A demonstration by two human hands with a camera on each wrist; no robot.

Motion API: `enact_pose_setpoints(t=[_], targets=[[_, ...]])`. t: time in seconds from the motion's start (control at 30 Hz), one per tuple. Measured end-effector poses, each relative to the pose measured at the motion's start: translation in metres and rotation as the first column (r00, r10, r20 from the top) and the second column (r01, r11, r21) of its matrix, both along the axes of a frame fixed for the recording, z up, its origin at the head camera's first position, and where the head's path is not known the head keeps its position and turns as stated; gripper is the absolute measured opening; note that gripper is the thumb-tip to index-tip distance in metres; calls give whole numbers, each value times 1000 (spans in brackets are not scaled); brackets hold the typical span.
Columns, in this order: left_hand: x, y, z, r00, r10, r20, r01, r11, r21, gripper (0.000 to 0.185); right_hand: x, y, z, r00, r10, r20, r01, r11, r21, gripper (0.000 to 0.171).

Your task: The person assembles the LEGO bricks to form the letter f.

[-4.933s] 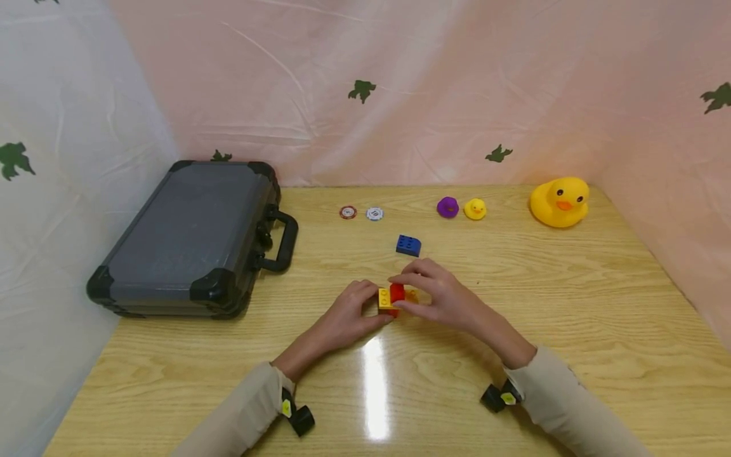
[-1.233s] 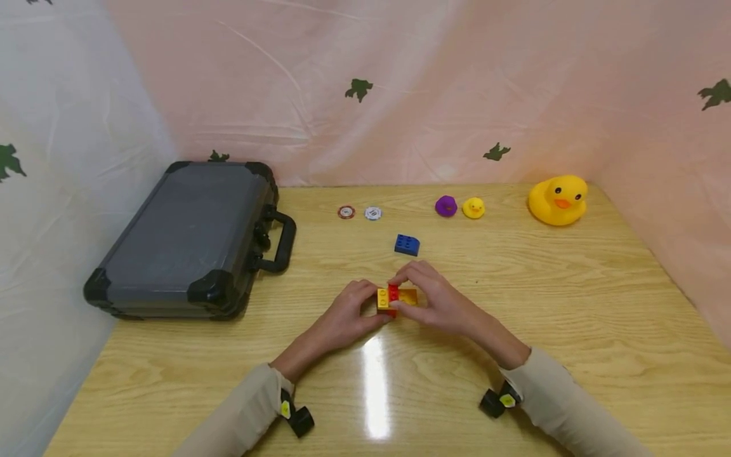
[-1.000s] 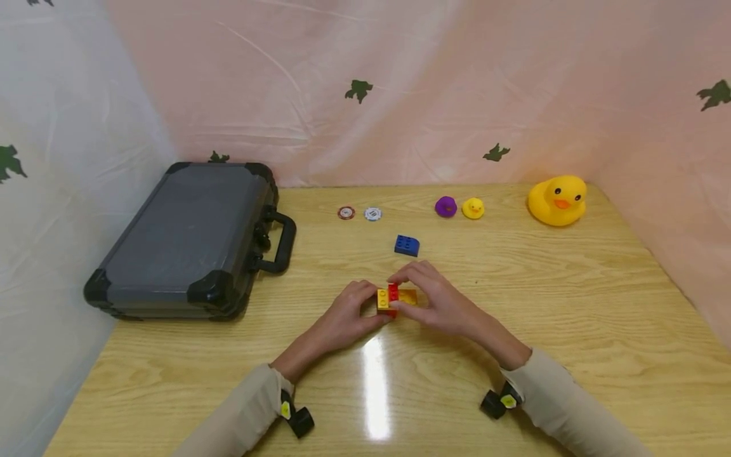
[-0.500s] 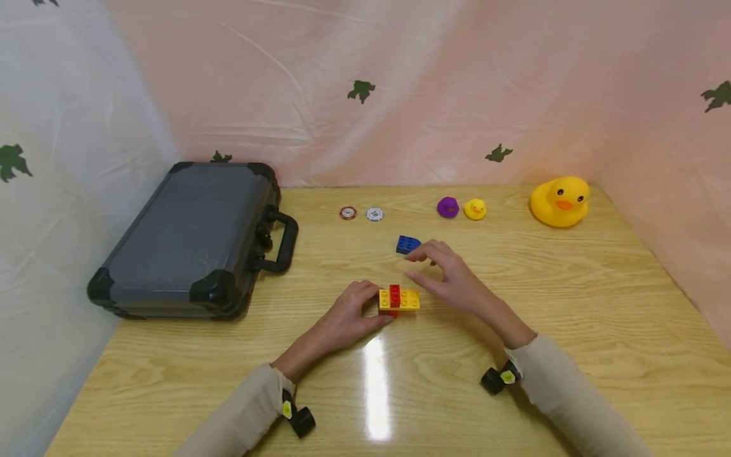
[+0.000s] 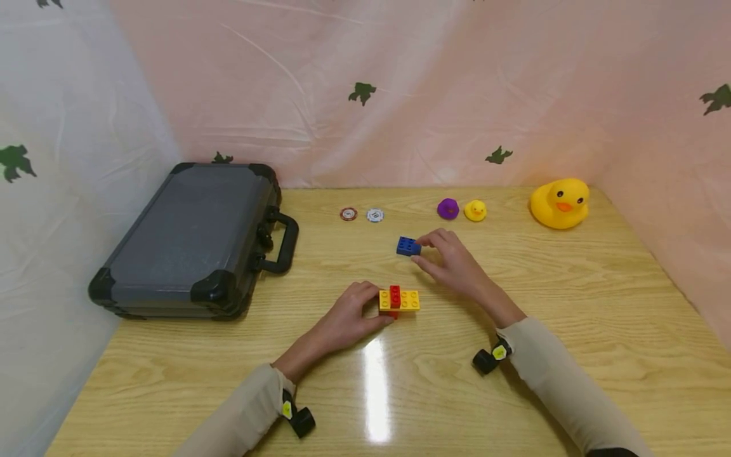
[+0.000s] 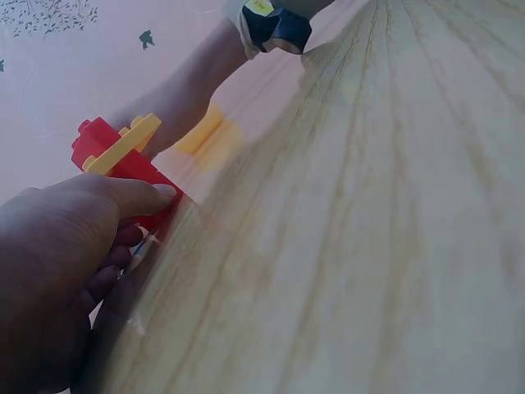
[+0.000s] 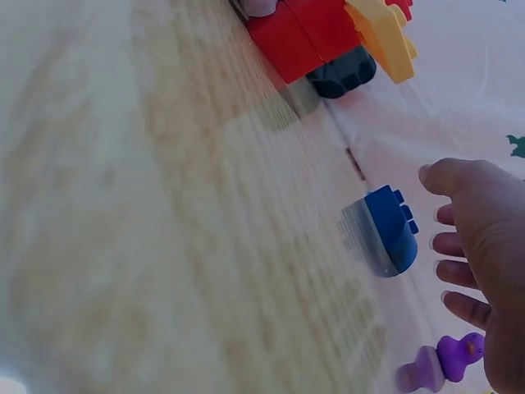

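Observation:
My left hand (image 5: pixel 349 318) grips the red base (image 7: pixel 299 37) of a small toy-brick build standing on the table. Across that base lies a flat yellow brick (image 5: pixel 410 301), its right end jutting past it. A narrow red brick (image 5: pixel 395 296) sits crosswise on the yellow one. Farther back lies a dark blue brick (image 5: pixel 407 246) with studs up and a rounded right end. My right hand (image 5: pixel 454 266) is at this rounded end, thumb and fingers spread. In the right wrist view a gap shows between its fingertips and the blue brick.
A grey hard case (image 5: pixel 188 235) with black corners and handle takes up the left. Along the back lie a red poker chip (image 5: pixel 348 214), a white poker chip (image 5: pixel 375 215), a purple duck (image 5: pixel 448 209), a small yellow duck (image 5: pixel 475 211) and a large yellow duck (image 5: pixel 559 203).
The right hand has let go of the narrow red brick, now seated on the yellow one, and moved back to the blue brick. My left hand has stayed on the base.

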State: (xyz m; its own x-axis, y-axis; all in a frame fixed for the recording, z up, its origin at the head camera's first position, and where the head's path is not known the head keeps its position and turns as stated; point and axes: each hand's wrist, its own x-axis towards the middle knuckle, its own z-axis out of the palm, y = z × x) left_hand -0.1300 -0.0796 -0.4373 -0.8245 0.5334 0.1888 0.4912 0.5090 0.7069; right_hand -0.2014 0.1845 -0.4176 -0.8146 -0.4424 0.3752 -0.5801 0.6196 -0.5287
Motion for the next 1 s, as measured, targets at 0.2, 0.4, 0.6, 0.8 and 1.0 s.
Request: enact_pose_setpoints(t=[0.2, 0.4, 0.6, 0.8, 1.0], targets=[[1, 1, 1, 1000, -1, 2, 1, 1000, 4, 36, -6, -1, -4, 997, -52, 55, 51, 998, 29, 36], [1, 0, 1, 1000, -2, -2, 2, 1000, 4, 36, -11, -4, -7, 991, -70, 113, 67, 997, 26, 40], [0, 0, 0, 1000, -3, -8, 3, 1000, -1, 36, -17, -4, -12, 994, -64, 89, 61, 998, 28, 41], [0, 0, 0, 1000, 1, 0, -1, 1000, -4, 36, -19, -6, -13, 994, -52, 95, 50, 998, 28, 41], [0, 0, 0, 1000, 2, -1, -2, 1000, -1, 37, -21, -7, -14, 992, -57, 117, 54, 998, 35, 40]])
